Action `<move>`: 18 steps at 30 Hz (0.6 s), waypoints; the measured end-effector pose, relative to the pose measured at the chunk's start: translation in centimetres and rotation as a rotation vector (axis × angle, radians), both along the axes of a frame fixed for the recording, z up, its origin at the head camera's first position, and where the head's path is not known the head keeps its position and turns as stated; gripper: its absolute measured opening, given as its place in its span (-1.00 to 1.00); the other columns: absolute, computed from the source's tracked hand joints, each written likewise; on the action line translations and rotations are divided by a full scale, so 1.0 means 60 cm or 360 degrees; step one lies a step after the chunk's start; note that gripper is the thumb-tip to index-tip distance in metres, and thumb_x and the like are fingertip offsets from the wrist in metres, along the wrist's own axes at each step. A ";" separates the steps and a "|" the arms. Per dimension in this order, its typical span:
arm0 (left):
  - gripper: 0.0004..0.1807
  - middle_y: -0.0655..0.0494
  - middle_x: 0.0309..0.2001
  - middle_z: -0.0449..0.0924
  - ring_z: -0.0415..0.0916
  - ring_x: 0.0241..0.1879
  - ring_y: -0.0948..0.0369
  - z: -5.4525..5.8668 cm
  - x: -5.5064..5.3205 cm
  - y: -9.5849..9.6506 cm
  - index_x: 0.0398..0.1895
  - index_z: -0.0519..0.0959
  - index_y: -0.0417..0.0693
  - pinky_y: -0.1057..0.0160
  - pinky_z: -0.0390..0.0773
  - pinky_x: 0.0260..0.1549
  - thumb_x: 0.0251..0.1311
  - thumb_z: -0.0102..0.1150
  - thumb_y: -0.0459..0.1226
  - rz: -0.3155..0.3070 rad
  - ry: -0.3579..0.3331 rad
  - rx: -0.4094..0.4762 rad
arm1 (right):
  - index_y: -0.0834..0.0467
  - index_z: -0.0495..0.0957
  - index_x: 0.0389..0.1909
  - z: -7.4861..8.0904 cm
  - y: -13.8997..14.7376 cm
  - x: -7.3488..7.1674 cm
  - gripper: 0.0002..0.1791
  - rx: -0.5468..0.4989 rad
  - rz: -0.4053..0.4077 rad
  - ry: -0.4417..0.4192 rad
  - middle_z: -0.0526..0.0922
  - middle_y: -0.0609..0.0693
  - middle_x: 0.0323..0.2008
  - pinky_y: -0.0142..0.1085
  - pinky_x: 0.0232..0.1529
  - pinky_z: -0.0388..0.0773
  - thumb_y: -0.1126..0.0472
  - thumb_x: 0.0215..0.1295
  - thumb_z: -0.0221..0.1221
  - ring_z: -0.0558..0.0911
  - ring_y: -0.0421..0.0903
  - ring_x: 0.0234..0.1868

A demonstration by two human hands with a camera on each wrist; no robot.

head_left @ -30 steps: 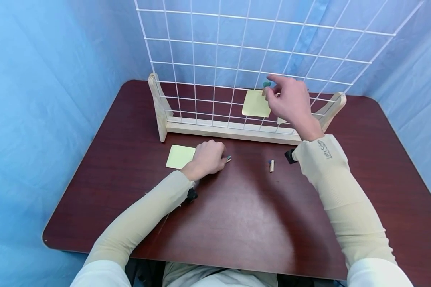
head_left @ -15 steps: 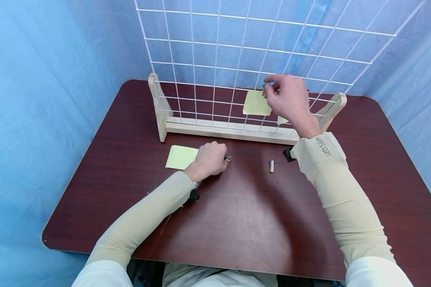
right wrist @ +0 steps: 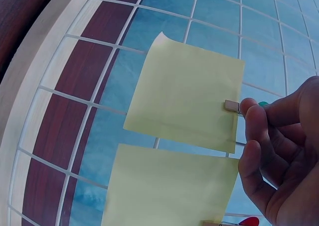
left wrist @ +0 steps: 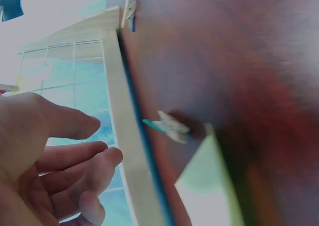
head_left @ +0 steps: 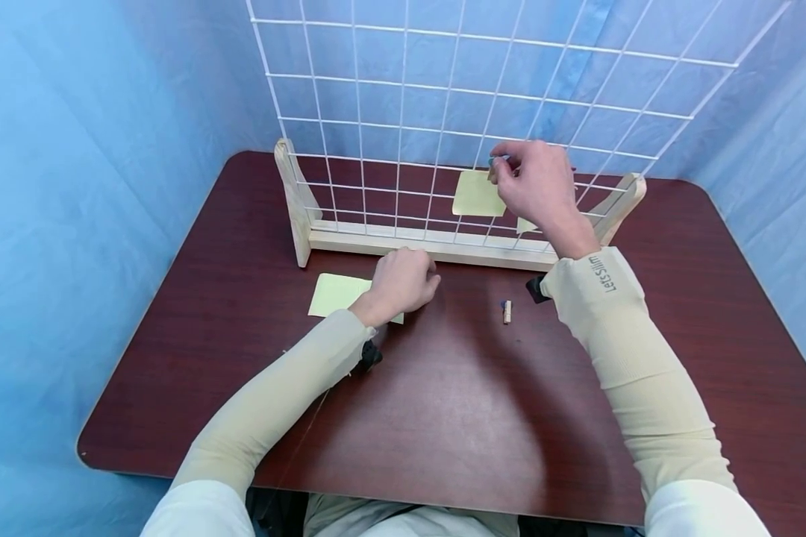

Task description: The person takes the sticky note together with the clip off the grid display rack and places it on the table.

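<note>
My right hand [head_left: 540, 183] pinches a wooden clothespin [right wrist: 232, 106] with a green end. Its tip overlaps the edge of a yellow sticky note [right wrist: 187, 91] lying against the white wire grid [head_left: 403, 123]. Beside that note hangs another yellow note [right wrist: 169, 186], with a red-ended clothespin [right wrist: 249, 221] at its edge. Over the table, my left hand [head_left: 401, 282] holds nothing, its fingers loosely bent and thumb apart. Near it in the left wrist view lie a green-ended clothespin [left wrist: 172, 127], which the hand hides from the head view, and a pale yellow note [left wrist: 207, 183].
The grid stands in a wooden base [head_left: 430, 247] with upright end pieces, across the back of the dark red table [head_left: 443, 418]. A blue-ended clothespin [head_left: 507, 312] lies right of centre. Left of my left hand is a yellow note [head_left: 336, 294]. Blue curtains [head_left: 74, 186] surround the table.
My left hand has risen a little toward the grid and right, away from the clothespin at its fingertips; a note corner shows beneath it. My right index finger has closed down onto its clothespin.
</note>
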State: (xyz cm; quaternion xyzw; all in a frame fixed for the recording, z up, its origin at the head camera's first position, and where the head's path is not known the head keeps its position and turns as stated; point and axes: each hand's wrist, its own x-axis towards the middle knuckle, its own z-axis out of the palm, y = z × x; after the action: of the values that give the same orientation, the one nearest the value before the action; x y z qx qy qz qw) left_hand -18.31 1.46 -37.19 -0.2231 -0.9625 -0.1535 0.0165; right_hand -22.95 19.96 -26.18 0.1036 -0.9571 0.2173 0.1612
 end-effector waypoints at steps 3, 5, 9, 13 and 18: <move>-0.75 0.26 -0.71 0.51 0.42 -0.68 0.25 0.010 -0.007 0.007 -0.61 0.62 0.09 0.28 0.37 -0.78 0.10 0.00 -0.13 -0.0007 0.0046 0.0038 | 0.07 0.61 -0.15 0.000 0.000 0.001 -0.64 0.0003 0.0006 0.0004 0.68 -0.05 -0.47 -0.27 -0.56 0.35 0.12 0.27 -0.15 0.57 -0.11 -0.52; -0.74 0.27 -0.78 0.44 0.39 -0.70 0.26 0.014 -0.011 0.011 -0.67 0.58 0.10 0.28 0.35 -0.79 0.11 -0.01 -0.15 -0.0014 0.0071 0.0061 | 0.07 0.61 -0.15 0.000 0.001 0.002 -0.64 -0.0001 0.0005 0.0003 0.67 -0.05 -0.47 -0.28 -0.55 0.34 0.12 0.27 -0.15 0.56 -0.11 -0.52; -0.79 0.29 -0.74 0.46 0.39 -0.68 0.26 0.021 -0.020 0.017 -0.56 0.63 0.11 0.29 0.36 -0.76 0.09 0.00 -0.17 0.0012 0.0114 0.0101 | 0.06 0.60 -0.14 0.000 0.001 0.003 -0.64 0.0000 -0.0003 -0.0004 0.67 -0.06 -0.47 -0.28 -0.55 0.35 0.12 0.27 -0.15 0.55 -0.13 -0.53; -0.80 0.28 -0.69 0.50 0.41 -0.66 0.23 0.026 -0.028 0.022 -0.42 0.66 0.09 0.27 0.39 -0.74 0.09 0.01 -0.17 0.0051 0.0127 0.0145 | 0.05 0.60 -0.14 0.000 0.002 0.002 -0.64 0.0006 -0.0009 -0.0016 0.67 -0.07 -0.46 -0.28 -0.57 0.34 0.11 0.27 -0.14 0.54 -0.13 -0.54; -0.79 0.26 -0.60 0.55 0.44 -0.62 0.23 0.028 -0.039 0.026 -0.35 0.66 0.06 0.26 0.43 -0.68 0.11 0.02 -0.15 0.0105 0.0160 0.0222 | 0.05 0.60 -0.14 0.000 0.002 0.001 -0.64 0.0014 -0.0008 -0.0018 0.67 -0.08 -0.47 -0.28 -0.58 0.32 0.12 0.27 -0.15 0.51 -0.13 -0.56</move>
State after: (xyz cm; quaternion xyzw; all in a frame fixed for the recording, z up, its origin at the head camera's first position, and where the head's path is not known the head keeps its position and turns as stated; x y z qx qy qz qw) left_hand -20.65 3.02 -35.54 -0.1971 -0.9543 -0.2081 0.0851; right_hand -22.88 20.10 -26.16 0.1008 -0.9592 0.2133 0.1560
